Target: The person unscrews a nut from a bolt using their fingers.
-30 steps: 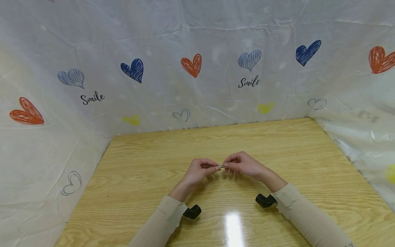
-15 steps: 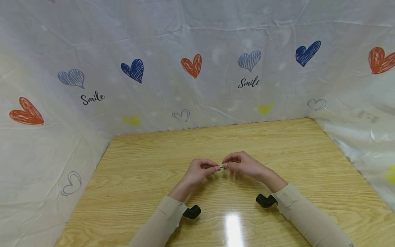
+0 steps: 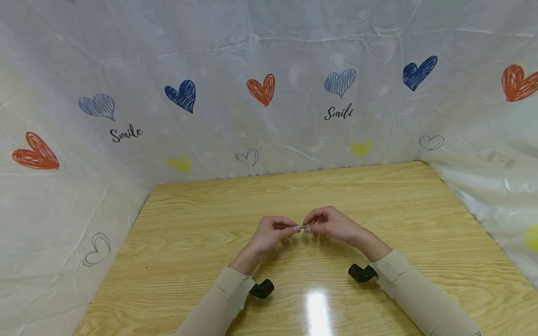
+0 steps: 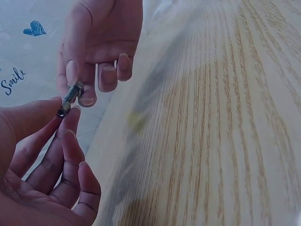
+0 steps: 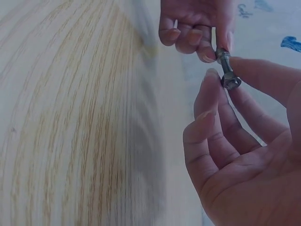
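A small metal bolt (image 4: 71,95) is held in the air between both hands, with a nut (image 4: 61,112) at its far end from the head. My left hand (image 3: 271,233) pinches the nut end between thumb and index finger. At the other end, my right hand (image 3: 336,227) has thumb and fingertips around the hex bolt head (image 5: 231,81). Threads show along the shank between the two grips in the left wrist view. The remaining fingers of both hands curl loosely below.
A wood-grain table (image 3: 201,261) lies under the hands. White sheeting printed with hearts (image 3: 260,126) hangs behind it and along both sides. Black wrist mounts (image 3: 262,288) stick out from the beige sleeves (image 3: 222,298).
The right thumb and fingertips shift slightly around the bolt's head end. The left hand keeps its grip in the same place, and both arms stay put.
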The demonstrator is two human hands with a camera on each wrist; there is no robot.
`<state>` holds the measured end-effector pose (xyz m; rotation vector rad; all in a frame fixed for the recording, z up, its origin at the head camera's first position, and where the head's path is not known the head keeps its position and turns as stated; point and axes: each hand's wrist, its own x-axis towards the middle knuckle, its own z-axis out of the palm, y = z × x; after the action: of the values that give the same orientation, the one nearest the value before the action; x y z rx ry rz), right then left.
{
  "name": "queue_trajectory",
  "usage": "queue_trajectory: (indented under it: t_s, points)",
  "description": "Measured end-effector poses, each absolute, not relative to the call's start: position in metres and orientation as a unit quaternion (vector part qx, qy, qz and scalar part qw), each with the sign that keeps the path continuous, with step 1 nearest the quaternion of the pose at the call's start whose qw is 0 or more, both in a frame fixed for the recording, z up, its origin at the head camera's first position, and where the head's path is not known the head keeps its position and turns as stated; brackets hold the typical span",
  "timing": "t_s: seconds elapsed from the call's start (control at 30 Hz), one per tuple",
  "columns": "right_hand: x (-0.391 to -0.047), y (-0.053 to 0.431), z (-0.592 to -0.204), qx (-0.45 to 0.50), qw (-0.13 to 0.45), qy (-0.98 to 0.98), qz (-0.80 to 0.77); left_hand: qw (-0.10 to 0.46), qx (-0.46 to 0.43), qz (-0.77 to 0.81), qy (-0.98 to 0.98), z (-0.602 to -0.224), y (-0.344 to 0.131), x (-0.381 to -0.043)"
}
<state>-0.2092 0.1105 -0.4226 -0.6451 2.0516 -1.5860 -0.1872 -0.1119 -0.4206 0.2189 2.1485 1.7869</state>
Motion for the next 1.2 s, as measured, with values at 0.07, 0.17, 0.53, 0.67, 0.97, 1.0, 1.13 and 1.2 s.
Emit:
queue_trajectory:
  t_s: [0.07,0.17,0.53,0.67,0.97,1.0,1.13,1.2]
  points:
    - [-0.212,0.111,-0.428,-0.23,0.23,0.749,-0.577,0.169,0.076,0.629,0.755,-0.421,-0.112,-0.187]
    - [-0.218,0.112,-0.437,-0.225,0.225,0.754,-0.575,0.17,0.077,0.629,0.755,-0.421,-0.112,-0.188]
    - [-0.219,0.113,-0.438,-0.23,0.228,0.755,-0.571,0.167,0.075,0.625,0.759,-0.421,-0.111,-0.188]
    - [-0.211,0.111,-0.424,-0.235,0.231,0.747,-0.577,0.167,0.074,0.625,0.759,-0.421,-0.111,-0.188]
    - [-0.214,0.112,-0.431,-0.231,0.231,0.744,-0.583,0.167,0.072,0.627,0.758,-0.421,-0.112,-0.187]
    - [-0.216,0.113,-0.434,-0.23,0.229,0.746,-0.582,0.168,0.072,0.626,0.758,-0.42,-0.112,-0.186]
    - [-0.222,0.113,-0.442,-0.222,0.224,0.758,-0.571,0.17,0.07,0.628,0.756,-0.419,-0.112,-0.186]
    - [-0.222,0.112,-0.444,-0.22,0.225,0.762,-0.566,0.17,0.071,0.628,0.756,-0.42,-0.112,-0.187]
